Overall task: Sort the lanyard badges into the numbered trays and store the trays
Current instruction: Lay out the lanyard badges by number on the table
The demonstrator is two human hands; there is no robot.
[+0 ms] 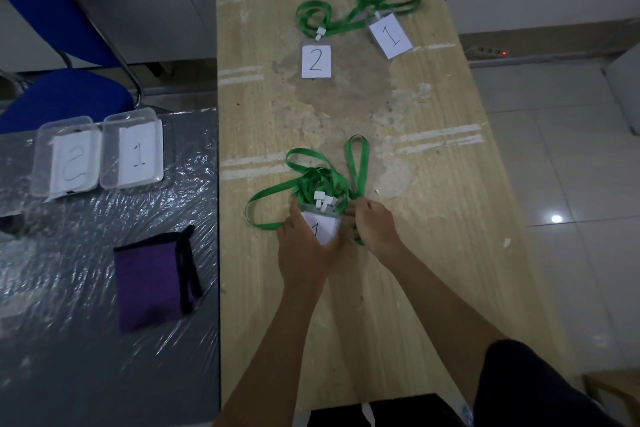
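Observation:
My left hand (304,246) grips a stack of badges (322,224) whose top card reads 1, near the middle of the wooden table (433,184). A tangle of green lanyards (322,180) spreads out above the stack. My right hand (372,224) pinches lanyard straps at the stack's right side. Further away lie a badge marked 2 (316,61) and a badge marked 1 (391,35), each with its green lanyard. Two clear plastic trays sit on the left surface: tray 2 (65,158) and tray 1 (133,151).
A purple pouch (150,282) with a black cord lies on the plastic-wrapped grey surface (86,340) to the left. A blue chair (62,62) stands behind the trays. A power strip (485,52) lies on the tiled floor to the right.

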